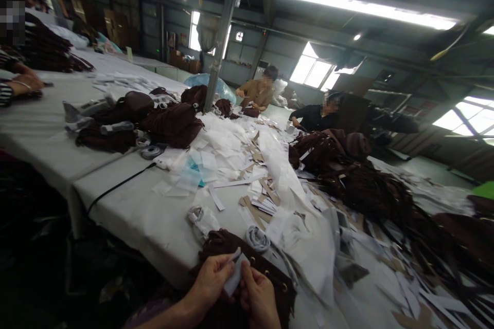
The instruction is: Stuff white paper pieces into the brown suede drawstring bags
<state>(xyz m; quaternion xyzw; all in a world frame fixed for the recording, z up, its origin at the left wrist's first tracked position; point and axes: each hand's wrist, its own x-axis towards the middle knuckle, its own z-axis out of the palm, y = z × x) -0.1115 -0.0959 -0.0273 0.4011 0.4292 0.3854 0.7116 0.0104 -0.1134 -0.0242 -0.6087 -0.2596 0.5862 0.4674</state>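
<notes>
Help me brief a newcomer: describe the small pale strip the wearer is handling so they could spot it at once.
Start at the long white-covered table and follow its near edge to the bottom centre, where the left hand and right hand meet over a brown eyeleted bag. The pale strip is pinched between both hands. Unlike the loose slips strewn across the table, it is held.

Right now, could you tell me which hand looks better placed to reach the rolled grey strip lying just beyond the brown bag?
Probably the right hand: the rolled grey strip lies almost straight beyond it, while the left hand sits further left, both pinching the white slip.
</notes>
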